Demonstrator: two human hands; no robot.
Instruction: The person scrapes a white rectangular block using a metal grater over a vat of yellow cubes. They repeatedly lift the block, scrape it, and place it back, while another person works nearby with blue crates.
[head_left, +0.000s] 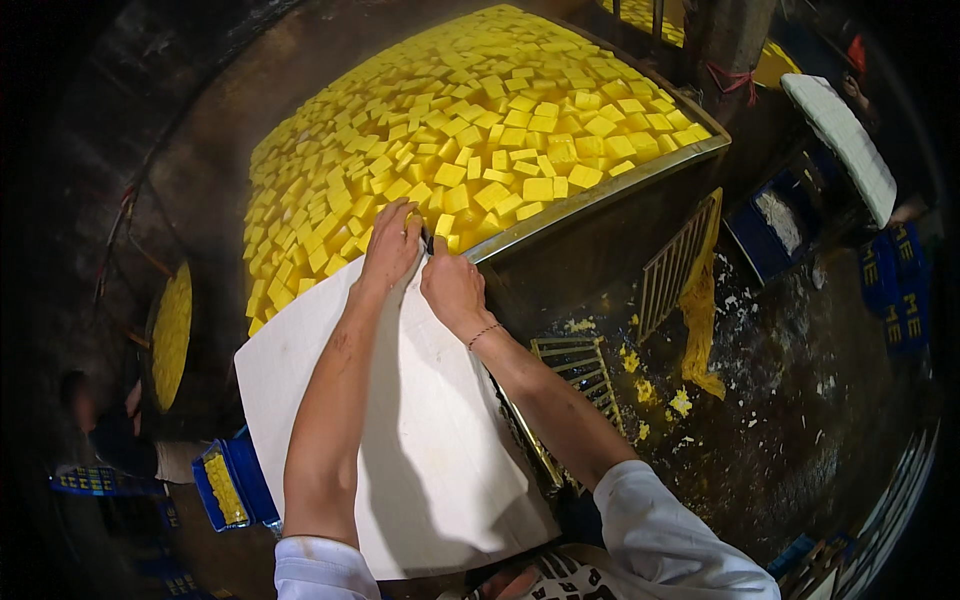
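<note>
A large, smooth white slab (450, 450), which looks like tofu, lies before me with its far end at the rim of a metal vat (600, 196). My right hand (454, 289) is closed around a dark, narrow tool, seemingly a knife (427, 240), at the slab's far right corner. Right beside it, my left hand (391, 244) rests over the slab's far edge with its fingers bent; what lies under the fingertips is hidden. Just beyond both hands, many yellow tofu-like blocks (491, 196) float in yellow liquid in the vat.
Slatted racks (679, 262) and a yellow cloth (697, 330) stand right of the vat on a wet, crumb-strewn floor (750, 420). A blue crate (259, 480) of yellow blocks is at left. Another person (112, 435) is at far left. Another white slab (840, 142) is at upper right.
</note>
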